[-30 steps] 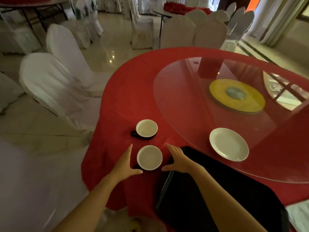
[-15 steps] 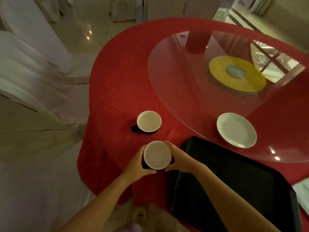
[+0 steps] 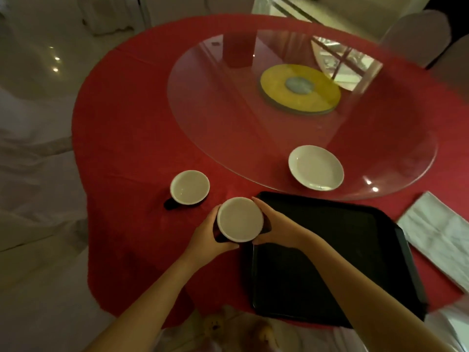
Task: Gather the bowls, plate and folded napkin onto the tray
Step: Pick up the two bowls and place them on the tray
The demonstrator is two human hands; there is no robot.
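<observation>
Both my hands hold one white bowl [image 3: 239, 219] with a dark outside, lifted just left of the black tray [image 3: 330, 260]. My left hand [image 3: 208, 237] cups its left side and my right hand [image 3: 274, 224] its right side, over the tray's left rim. A second white bowl [image 3: 189, 187] rests on the red tablecloth to the upper left. The white plate [image 3: 316, 167] lies on the glass turntable beyond the tray. A folded white napkin [image 3: 441, 235] lies right of the tray.
The round table wears a red cloth [image 3: 127, 138]; a glass turntable [image 3: 228, 102] with a yellow hub [image 3: 299, 88] covers its middle. White-covered chairs [image 3: 33, 148] stand to the left and another at the far right [image 3: 418, 34]. The table's near edge is by my arms.
My hands closed around the near bowl and lifted it off the cloth, shifting it toward the tray. The view has tilted down and right, bringing the napkin into sight.
</observation>
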